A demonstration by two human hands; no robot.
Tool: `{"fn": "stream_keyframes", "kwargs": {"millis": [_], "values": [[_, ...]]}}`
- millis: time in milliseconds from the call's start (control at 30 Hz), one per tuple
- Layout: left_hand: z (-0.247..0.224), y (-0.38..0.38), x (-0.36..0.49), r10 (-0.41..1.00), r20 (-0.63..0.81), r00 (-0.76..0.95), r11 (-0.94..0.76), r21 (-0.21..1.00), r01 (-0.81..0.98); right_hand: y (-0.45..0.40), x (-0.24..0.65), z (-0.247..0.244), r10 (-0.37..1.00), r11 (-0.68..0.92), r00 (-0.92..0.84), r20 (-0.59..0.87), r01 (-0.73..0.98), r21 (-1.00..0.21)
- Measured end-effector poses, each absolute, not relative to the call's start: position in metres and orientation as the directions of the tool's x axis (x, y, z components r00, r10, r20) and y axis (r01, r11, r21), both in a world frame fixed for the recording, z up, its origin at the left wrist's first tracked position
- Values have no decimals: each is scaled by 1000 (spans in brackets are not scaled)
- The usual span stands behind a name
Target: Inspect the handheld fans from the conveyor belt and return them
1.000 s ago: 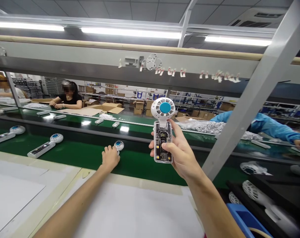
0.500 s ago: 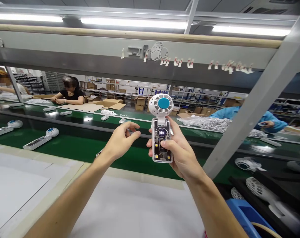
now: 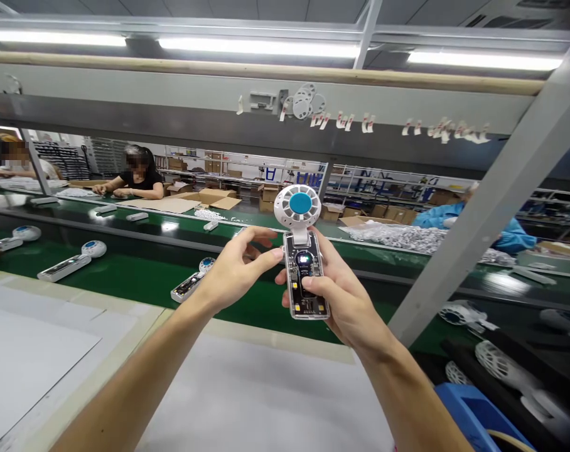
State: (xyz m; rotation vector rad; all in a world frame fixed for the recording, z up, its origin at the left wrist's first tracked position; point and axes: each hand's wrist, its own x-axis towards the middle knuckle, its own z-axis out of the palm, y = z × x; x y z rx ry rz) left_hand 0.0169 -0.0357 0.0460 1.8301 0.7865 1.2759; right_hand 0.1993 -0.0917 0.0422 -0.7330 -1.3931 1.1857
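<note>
Green belt (image 3: 257, 314) lies beneath strip lights (image 3: 266, 48); right grip (image 3: 348, 295) pinches a fan (image 3: 304, 258), left grip (image 3: 235, 270) spread beside.

The fan (image 3: 302, 251) looks smooth plastic, the belt (image 3: 261, 304) glossy, the white sheet (image 3: 266, 389) matt.

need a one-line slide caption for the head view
Right hand holding a handheld fan, circuit board showing, left hand close beside it.
</note>
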Motion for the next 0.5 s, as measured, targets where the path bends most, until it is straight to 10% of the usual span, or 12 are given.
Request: {"fn": "stream_keyframes", "kwargs": {"millis": [500], "values": [[36,-44,35,850,195,489,-51,955,-292,-90,190,25,877,300,-383,289,-31,-953]]}}
